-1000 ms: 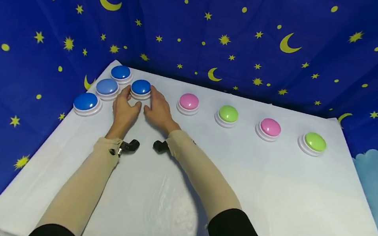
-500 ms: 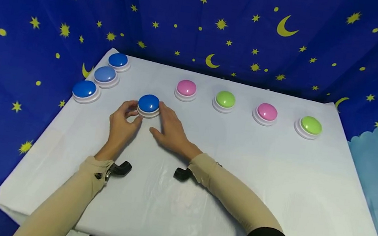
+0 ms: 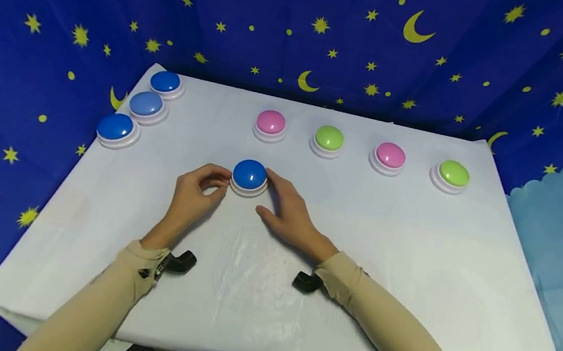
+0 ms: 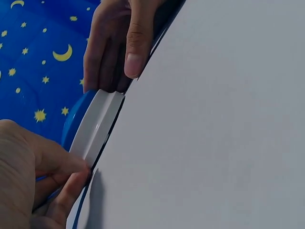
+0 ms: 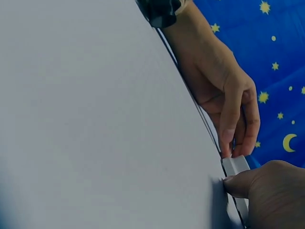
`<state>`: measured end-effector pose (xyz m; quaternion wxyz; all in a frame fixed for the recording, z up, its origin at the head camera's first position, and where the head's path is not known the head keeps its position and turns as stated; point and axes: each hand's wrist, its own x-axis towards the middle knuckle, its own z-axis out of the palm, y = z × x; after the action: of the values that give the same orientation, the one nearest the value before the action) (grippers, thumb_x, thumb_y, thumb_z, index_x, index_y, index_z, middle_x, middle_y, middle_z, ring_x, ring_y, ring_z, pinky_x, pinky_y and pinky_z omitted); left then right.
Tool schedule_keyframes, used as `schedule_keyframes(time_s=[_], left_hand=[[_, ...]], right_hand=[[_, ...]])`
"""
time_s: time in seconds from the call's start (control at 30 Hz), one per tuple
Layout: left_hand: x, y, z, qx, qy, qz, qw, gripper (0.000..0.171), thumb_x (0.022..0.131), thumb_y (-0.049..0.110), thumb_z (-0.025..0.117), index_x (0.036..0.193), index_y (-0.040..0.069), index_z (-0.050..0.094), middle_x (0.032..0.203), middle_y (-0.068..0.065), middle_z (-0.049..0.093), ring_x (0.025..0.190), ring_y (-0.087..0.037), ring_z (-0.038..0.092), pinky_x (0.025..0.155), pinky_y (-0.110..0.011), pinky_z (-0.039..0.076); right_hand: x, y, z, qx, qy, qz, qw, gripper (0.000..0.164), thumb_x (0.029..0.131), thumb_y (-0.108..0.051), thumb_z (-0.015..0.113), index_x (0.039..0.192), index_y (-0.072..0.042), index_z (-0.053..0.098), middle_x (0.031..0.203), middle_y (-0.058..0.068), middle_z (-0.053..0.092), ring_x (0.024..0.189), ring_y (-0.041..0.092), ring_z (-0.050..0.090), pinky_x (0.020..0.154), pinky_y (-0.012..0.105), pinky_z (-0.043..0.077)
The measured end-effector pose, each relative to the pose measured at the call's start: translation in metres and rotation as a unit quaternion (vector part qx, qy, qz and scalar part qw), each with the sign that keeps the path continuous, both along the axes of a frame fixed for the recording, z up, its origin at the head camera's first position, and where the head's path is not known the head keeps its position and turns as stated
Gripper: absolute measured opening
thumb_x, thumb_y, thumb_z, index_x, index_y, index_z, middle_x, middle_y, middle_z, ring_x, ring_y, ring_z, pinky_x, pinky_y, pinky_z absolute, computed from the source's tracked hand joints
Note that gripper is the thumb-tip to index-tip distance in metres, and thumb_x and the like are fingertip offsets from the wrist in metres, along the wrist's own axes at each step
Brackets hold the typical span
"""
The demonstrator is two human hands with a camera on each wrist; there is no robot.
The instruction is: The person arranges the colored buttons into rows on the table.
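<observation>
A push button with a glossy blue dome (image 3: pixel 249 174) and a white round base sits between my two hands over the middle of the white table. My left hand (image 3: pixel 192 202) pinches the left side of its base with curled fingers and thumb. On the other side, the fairly straight fingers of my right hand (image 3: pixel 292 218) touch the base, the thumb standing apart from it. In the left wrist view, the button's white base (image 4: pixel 102 119) shows edge-on between both hands. Whether the base touches the tabletop I cannot tell.
Two dark blue buttons (image 3: pixel 165 81) and a paler blue one (image 3: pixel 145 103) line the table's left edge. Pink (image 3: pixel 271 122) and green (image 3: pixel 329 138) buttons alternate along the back. A blue star-patterned cloth (image 3: pixel 260 12) hangs behind the white table (image 3: pixel 407 275).
Both hands have drawn the blue button from beside the left group toward me and to the right. The other buttons keep their places; the head view has shifted slightly.
</observation>
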<state>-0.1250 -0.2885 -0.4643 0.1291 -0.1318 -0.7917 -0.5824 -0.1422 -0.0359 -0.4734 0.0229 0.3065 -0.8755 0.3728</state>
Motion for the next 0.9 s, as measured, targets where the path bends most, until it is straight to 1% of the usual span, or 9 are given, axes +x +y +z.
schedule_keyframes(time_s=[0.1, 0.27, 0.33, 0.53, 0.6, 0.67, 0.73, 0.8, 0.9], left_hand=[[0.0019, 0.0039, 0.0022, -0.003, -0.004, -0.019, 0.9998, 0.033, 0.085, -0.019, 0.073, 0.116, -0.008, 0.072, 0.110, -0.023, 0.075, 0.096, -0.039, 0.075, 0.090, -0.031, 0.061], [0.0062, 0.0049, 0.0059, -0.009, -0.009, -0.024, 0.9996, 0.032, 0.085, -0.019, 0.073, 0.115, -0.008, 0.072, 0.110, -0.024, 0.074, 0.096, -0.038, 0.075, 0.091, -0.036, 0.061], [0.0070, 0.0041, 0.0070, -0.006, -0.012, -0.026, 0.9996, 0.032, 0.085, -0.019, 0.073, 0.115, -0.009, 0.072, 0.110, -0.023, 0.074, 0.095, -0.038, 0.075, 0.090, -0.033, 0.061], [0.0055, 0.0043, 0.0073, -0.003, -0.013, -0.023, 0.9996, 0.030, 0.085, -0.018, 0.074, 0.113, -0.008, 0.073, 0.107, -0.024, 0.075, 0.093, -0.038, 0.075, 0.088, -0.029, 0.061], [0.0044, 0.0045, 0.0068, 0.000, -0.017, -0.021, 0.9997, 0.028, 0.086, -0.017, 0.074, 0.112, -0.007, 0.074, 0.105, -0.023, 0.076, 0.093, -0.037, 0.075, 0.088, -0.027, 0.061], [0.0034, 0.0043, 0.0063, -0.001, -0.021, -0.018, 0.9996, 0.026, 0.087, -0.015, 0.075, 0.111, -0.006, 0.074, 0.105, -0.021, 0.076, 0.093, -0.036, 0.075, 0.088, -0.024, 0.060], [0.0027, 0.0034, 0.0054, -0.011, -0.021, -0.011, 0.9997, 0.024, 0.088, -0.013, 0.075, 0.111, -0.005, 0.075, 0.106, -0.021, 0.076, 0.094, -0.035, 0.075, 0.088, -0.021, 0.059], [0.0029, 0.0015, 0.0046, -0.018, -0.022, -0.001, 0.9996, 0.022, 0.089, -0.011, 0.074, 0.111, -0.004, 0.075, 0.107, -0.021, 0.077, 0.094, -0.034, 0.074, 0.088, -0.017, 0.057], [0.0050, -0.0048, 0.0025, -0.028, -0.025, 0.020, 0.9991, 0.019, 0.091, -0.008, 0.074, 0.109, -0.003, 0.076, 0.106, -0.020, 0.077, 0.093, -0.032, 0.073, 0.086, -0.013, 0.054]], right_hand=[[0.0019, 0.0066, 0.0019, -0.005, -0.001, -0.006, 1.000, 0.085, 0.094, -0.023, 0.078, 0.163, -0.004, 0.033, 0.163, 0.017, 0.046, 0.151, 0.031, 0.043, 0.126, 0.046, 0.034], [0.0052, 0.0083, 0.0036, -0.018, -0.002, -0.006, 1.000, 0.083, 0.093, -0.022, 0.079, 0.162, -0.003, 0.036, 0.161, 0.017, 0.048, 0.150, 0.031, 0.045, 0.125, 0.046, 0.035], [0.0058, 0.0076, 0.0047, -0.020, -0.002, -0.008, 1.000, 0.082, 0.093, -0.022, 0.079, 0.161, -0.003, 0.037, 0.160, 0.016, 0.049, 0.150, 0.032, 0.045, 0.125, 0.047, 0.036], [0.0060, 0.0078, 0.0062, -0.022, -0.002, -0.017, 1.000, 0.081, 0.093, -0.022, 0.079, 0.160, -0.003, 0.039, 0.160, 0.016, 0.049, 0.149, 0.032, 0.046, 0.124, 0.049, 0.037], [0.0060, 0.0082, 0.0056, -0.027, 0.004, -0.024, 0.999, 0.082, 0.092, -0.023, 0.080, 0.160, -0.002, 0.040, 0.159, 0.016, 0.051, 0.148, 0.031, 0.048, 0.123, 0.048, 0.038], [0.0062, 0.0088, 0.0045, -0.044, 0.020, -0.040, 0.998, 0.081, 0.090, -0.023, 0.082, 0.157, -0.001, 0.042, 0.156, 0.017, 0.054, 0.145, 0.031, 0.052, 0.122, 0.047, 0.040], [0.0065, 0.0089, 0.0039, -0.082, 0.047, -0.064, 0.993, 0.079, 0.088, -0.020, 0.084, 0.154, 0.002, 0.046, 0.153, 0.018, 0.057, 0.142, 0.031, 0.055, 0.119, 0.046, 0.044], [0.0064, 0.0073, 0.0034, -0.130, 0.081, -0.084, 0.985, 0.074, 0.088, -0.016, 0.084, 0.150, 0.004, 0.049, 0.149, 0.019, 0.059, 0.139, 0.032, 0.057, 0.116, 0.045, 0.047], [0.0083, 0.0003, 0.0045, -0.189, 0.130, -0.088, 0.970, 0.065, 0.090, -0.009, 0.081, 0.146, 0.006, 0.052, 0.146, 0.020, 0.060, 0.137, 0.032, 0.058, 0.114, 0.042, 0.049]])
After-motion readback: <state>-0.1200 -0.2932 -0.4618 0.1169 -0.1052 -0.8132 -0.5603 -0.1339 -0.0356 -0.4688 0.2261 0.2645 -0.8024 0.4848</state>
